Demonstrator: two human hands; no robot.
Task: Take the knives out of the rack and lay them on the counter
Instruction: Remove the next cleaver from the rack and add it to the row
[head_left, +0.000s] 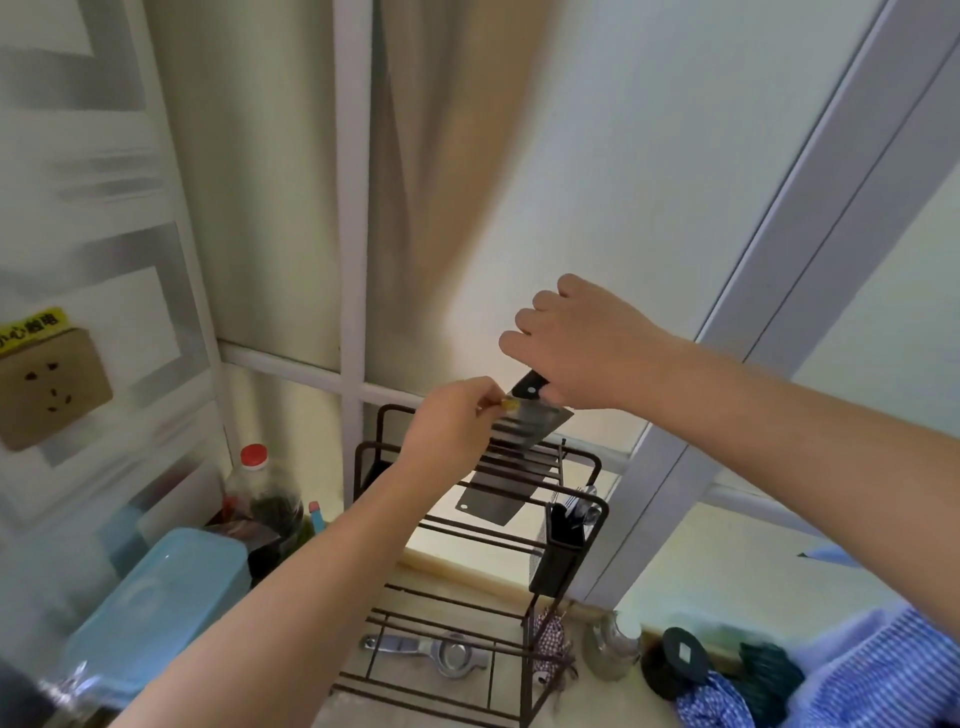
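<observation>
From the head camera, the dark wire rack stands on the bench against the frosted window, and everything here is placed from it. Above its top rails the right hand is closed around the black handle of a cleaver, whose broad blade still sits partly down between the rails. Just left of that handle, the left hand pinches a small yellow handle, seemingly a second knife; its blade is hidden. To do this well, each blade should rise straight along its slot, clear the rails, then go flat on the bench in front of the rack.
</observation>
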